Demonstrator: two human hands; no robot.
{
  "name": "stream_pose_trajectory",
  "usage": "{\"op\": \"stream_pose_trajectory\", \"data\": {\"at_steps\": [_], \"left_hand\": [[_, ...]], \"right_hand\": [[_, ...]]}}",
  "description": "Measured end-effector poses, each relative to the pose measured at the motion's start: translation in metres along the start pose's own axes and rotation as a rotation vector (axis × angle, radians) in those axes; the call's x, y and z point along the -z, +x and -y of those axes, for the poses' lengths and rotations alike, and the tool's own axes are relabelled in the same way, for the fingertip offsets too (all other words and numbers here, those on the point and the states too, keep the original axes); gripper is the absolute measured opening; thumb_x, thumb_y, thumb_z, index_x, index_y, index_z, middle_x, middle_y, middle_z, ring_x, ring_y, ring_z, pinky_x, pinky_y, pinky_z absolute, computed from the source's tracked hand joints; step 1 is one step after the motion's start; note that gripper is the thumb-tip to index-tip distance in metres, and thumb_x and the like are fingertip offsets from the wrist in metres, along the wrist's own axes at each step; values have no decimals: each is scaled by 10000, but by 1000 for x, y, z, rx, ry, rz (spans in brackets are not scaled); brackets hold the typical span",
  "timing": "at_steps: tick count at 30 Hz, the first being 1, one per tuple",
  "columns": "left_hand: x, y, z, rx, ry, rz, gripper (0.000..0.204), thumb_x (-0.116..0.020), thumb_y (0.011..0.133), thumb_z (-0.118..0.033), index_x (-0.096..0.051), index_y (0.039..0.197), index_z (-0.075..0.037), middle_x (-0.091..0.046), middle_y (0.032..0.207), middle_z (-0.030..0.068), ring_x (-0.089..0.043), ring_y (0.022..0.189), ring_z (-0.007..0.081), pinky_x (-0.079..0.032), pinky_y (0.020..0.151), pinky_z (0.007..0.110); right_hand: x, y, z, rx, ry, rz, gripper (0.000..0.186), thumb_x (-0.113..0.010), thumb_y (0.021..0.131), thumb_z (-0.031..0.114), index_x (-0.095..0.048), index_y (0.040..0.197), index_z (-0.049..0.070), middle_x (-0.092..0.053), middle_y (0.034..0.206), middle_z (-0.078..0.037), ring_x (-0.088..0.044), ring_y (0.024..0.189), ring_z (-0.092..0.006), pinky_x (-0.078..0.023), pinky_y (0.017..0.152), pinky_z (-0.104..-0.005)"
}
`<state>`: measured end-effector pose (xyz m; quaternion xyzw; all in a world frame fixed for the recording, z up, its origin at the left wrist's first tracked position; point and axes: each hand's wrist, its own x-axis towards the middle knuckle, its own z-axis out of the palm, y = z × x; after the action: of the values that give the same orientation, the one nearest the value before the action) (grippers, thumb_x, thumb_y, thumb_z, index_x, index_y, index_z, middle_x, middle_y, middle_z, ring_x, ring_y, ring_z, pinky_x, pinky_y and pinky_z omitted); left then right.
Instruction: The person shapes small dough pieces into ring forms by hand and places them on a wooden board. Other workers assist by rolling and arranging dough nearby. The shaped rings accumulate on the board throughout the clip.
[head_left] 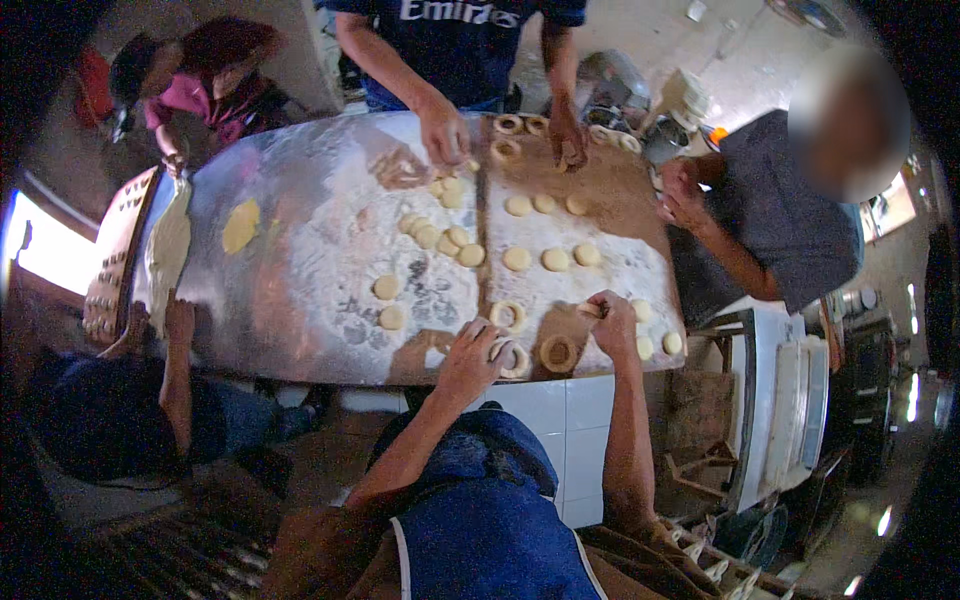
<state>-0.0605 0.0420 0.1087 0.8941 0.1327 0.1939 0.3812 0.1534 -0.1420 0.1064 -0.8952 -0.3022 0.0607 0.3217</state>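
Observation:
At the table's near edge, my left hand (474, 356) is closed on the left side of a dough ring (517, 366). To its right my right hand (617, 325) pinches a small piece of dough (590, 310) just above the board. Between my hands another dough ring (558, 353) lies flat, partly in shadow. A third dough ring (508, 317) sits just beyond my left fingers. Round dough discs (555, 260) are spread over the floured board (630, 260). Two more flat discs (392, 317) rest left of my left hand.
A metal table (250, 310) dusted with flour extends left, bearing a yellow dough scrap (240, 227) and a long dough strip (169, 245). Across from me, a person's hands (445, 135) work near several discs. Other people stand at the left and right sides. A wooden stool (700, 430) stands below right.

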Motion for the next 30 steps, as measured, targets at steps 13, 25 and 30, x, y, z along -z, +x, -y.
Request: {"op": "stream_pose_trajectory", "data": {"at_steps": [13,25,30], "left_hand": [[100,-36,99,352,-105,-313,197,-632,884,-213,-631,951,-29,-646,911,140,-613,891,340,-491,792,432],[82,-8,96,556,-651,-164,219,-658,894,-191,-656,1030,-19,-679,986,101,-645,946,206,-509,829,364],[73,-10,97,442,-1085,-48,413,-605,824,-11,-455,1207,-53,-566,1056,65,-585,907,144,-491,786,307]], "right_hand": [[-192,30,164,388,-41,130,290,-775,720,244,-607,819,29,-654,770,-143,-633,697,-288,-504,663,-403],[-160,-18,189,-136,743,370,498,-667,744,-34,-462,1193,33,-594,899,-52,-608,789,-121,-510,666,-257],[-127,-16,204,-427,1331,479,469,-574,802,-56,-470,1241,75,-600,882,-49,-586,788,-92,-478,675,-242]]}}
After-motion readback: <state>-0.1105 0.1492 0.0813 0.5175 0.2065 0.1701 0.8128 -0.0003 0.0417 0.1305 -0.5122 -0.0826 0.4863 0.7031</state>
